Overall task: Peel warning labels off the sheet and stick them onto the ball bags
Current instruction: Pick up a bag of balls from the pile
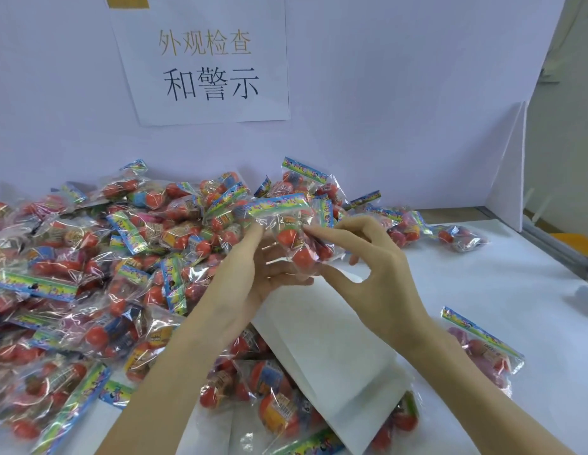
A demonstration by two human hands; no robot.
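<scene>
Above the label sheet (322,339), one ball bag (291,231) upright, header topmost, cradled by left hand (253,274), pinched by right hand (361,261).

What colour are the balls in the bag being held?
Red-orange balls, seen through the clear bag; head view.

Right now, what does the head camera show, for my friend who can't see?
Two hands hold up one clear ball bag of red balls: left hand underneath, right hand fingers pinching its side. A big pile of bags covers the table's left; a white sheet lies below.
</scene>
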